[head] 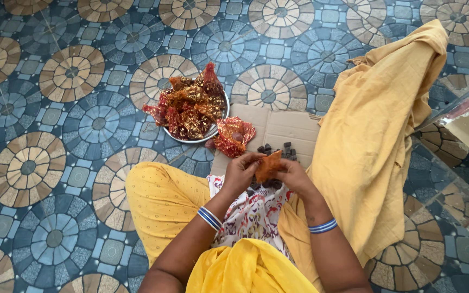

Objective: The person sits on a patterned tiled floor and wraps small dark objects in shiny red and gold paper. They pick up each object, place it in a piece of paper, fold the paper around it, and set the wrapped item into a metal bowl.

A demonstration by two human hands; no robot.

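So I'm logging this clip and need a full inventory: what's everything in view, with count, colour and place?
wrapper: one, orange-gold, held between both hands
bowl: one, metal, on the floor ahead of the knees
wrapped pieces: a heap, count unclear, red and gold foil, in the bowl
loose wrap: one, red-gold, on the cardboard's left edge
cardboard: one flat sheet, brown, on the floor in front of the lap
dark cubes: several, dark brown, on the cardboard
yellow cloth: one, draped to the right
floor: blue and tan circle-pattern tiles
bangles: blue, on both wrists
left hand: fingers pinching the wrapper
right hand: fingers on the wrapper's other side
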